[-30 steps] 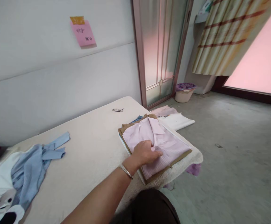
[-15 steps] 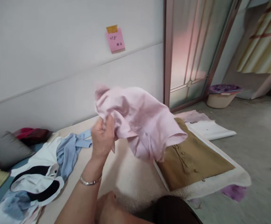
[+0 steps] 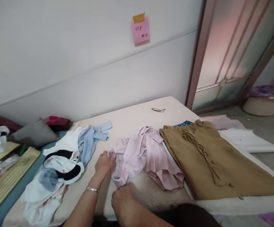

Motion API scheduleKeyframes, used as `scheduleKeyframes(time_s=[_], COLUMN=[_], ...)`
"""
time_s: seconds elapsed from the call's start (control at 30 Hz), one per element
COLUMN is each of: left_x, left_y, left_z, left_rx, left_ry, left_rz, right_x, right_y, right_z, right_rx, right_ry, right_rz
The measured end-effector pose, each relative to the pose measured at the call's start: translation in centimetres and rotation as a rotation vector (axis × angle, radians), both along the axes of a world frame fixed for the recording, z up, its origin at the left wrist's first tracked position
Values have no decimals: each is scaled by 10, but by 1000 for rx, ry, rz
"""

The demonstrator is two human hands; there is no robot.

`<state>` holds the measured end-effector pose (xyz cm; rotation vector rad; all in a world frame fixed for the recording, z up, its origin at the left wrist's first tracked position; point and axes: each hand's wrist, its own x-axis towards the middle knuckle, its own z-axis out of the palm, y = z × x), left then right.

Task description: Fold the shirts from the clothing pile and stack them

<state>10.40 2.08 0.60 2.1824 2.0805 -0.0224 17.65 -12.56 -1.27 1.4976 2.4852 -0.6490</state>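
Note:
A crumpled pale pink garment [image 3: 129, 157] lies on the cream-covered bed [image 3: 137, 112]. My left hand [image 3: 104, 164], with a silver bangle at the wrist, pinches its left edge. Closed at the garment's lower left corner is my right hand [image 3: 125, 201]; the fingertips are hidden, but the cloth edge runs into its grip. Right of the pink cloth, a flat brown garment [image 3: 224, 167] with a drawstring lies on top of other folded clothes.
White and black clothing [image 3: 61, 160] and a light blue garment [image 3: 88, 143] lie in a pile at left. Glasses [image 3: 158, 110] rest near the wall. A grey pillow [image 3: 34, 132], a yellow box [image 3: 14, 179] and a lined bin [image 3: 266, 101] stand around.
The pink garment has come down from the air onto the bed. My right hand has moved up to its lower edge, and the view has swung left.

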Motion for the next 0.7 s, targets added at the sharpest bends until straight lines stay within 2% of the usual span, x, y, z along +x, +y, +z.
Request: scheduleKeyframes(time_s=[0.1, 0.2, 0.27, 0.37, 0.47, 0.6, 0.67, 0.7], left_x=[8, 20, 22, 13, 6, 17, 26, 30], left_y=[7, -2, -12, -23, -28, -35, -45, -53], left_z=[-17, -29, -29, -24, -20, -18, -4, 8], left_rx=[-144, -187, -160, -54, -98, -233, -286, -333], left_ry=[-62, -114, -134, -178, -256, -395, -475, -536], left_rz=[83, 23, -29, 76, 185, 58, 4, -29], right_x=[7, 10, 8, 1, -3, -1, 2, 2], right_y=[-1, 0, 1, 1, -2, -6, -7, -7], right_z=[2, 2, 1, 1, 3, 1, -6, -10], right_rx=[38, 37, 19, -33, -66, -35, -18, 9], right_ry=[19, 4, -38, -91, -108, -100, -70, -23], right_rz=[23, 45, 63, 72, 98, 107, 93, 85])
